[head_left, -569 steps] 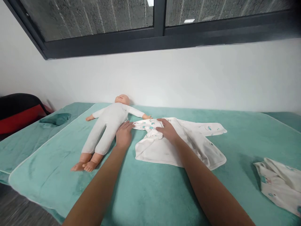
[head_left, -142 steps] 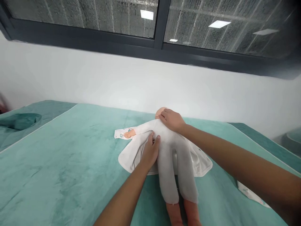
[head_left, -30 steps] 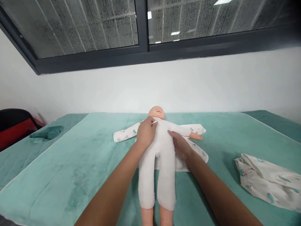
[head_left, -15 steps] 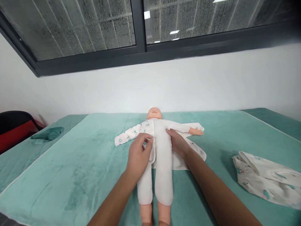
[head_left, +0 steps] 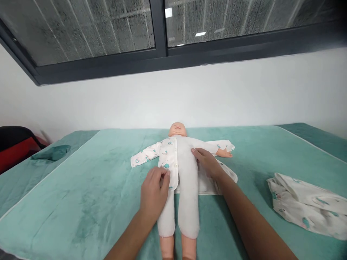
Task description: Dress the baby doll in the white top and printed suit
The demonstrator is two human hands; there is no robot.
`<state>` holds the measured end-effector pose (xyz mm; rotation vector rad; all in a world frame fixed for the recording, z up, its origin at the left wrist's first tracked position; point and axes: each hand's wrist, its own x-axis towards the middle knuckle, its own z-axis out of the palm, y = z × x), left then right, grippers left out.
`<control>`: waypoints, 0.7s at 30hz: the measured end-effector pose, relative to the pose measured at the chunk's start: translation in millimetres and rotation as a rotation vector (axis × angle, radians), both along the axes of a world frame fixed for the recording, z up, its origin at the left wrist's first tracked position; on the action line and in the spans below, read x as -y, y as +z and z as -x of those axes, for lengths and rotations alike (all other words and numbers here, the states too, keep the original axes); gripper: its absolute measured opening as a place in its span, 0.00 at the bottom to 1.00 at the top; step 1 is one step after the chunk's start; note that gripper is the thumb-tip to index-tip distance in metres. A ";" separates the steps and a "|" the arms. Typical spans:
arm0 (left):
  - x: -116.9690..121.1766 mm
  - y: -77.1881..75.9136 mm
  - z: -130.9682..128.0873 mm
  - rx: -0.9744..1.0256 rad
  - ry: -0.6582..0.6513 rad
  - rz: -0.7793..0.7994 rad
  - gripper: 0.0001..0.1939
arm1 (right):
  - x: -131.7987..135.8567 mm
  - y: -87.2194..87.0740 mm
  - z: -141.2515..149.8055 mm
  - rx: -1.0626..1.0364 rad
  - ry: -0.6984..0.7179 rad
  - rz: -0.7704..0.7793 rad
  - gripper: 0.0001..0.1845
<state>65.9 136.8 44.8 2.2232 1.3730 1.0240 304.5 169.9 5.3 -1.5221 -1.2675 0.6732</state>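
One head-worn camera, set at the near side of the green bed, facing the white wall. Angle: forward and down. Range: the doll at arm's reach, centred, feet end nearest. Upper limit: dark-framed window. Right limit: crumpled cloth, partly cropped.

The pale doll lies face up, arms spread; the white, teal-printed shirt lies unfastened, partly beneath it, one front panel over its chest.
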 end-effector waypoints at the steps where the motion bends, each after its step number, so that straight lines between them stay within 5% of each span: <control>1: -7.1 6.8 -7.9 -0.017 -0.007 -0.054 0.11 | 0.8 2.2 -3.8 0.064 -0.008 -0.014 0.22; 7: -62.0 41.4 -96.4 -0.409 -0.313 -0.272 0.10 | 1.9 5.2 -44.4 -0.085 -0.328 -0.148 0.18; 10: -82.0 37.0 -145.6 -0.684 -0.473 -0.326 0.12 | 2.3 1.7 -71.9 -0.234 -0.546 -0.227 0.16; 13: -94.7 25.3 -179.5 -0.864 -0.566 -0.302 0.14 | 2.1 -4.9 -95.0 -0.319 -0.616 -0.251 0.13; 17: -108.5 22.6 -191.4 -0.970 -0.578 -0.255 0.13 | 1.4 -15.3 -112.0 -0.409 -0.608 -0.239 0.14; 21: -119.8 39.2 -176.0 -0.902 -0.509 -0.278 0.15 | -0.6 -20.5 -116.6 -0.417 -0.607 -0.225 0.17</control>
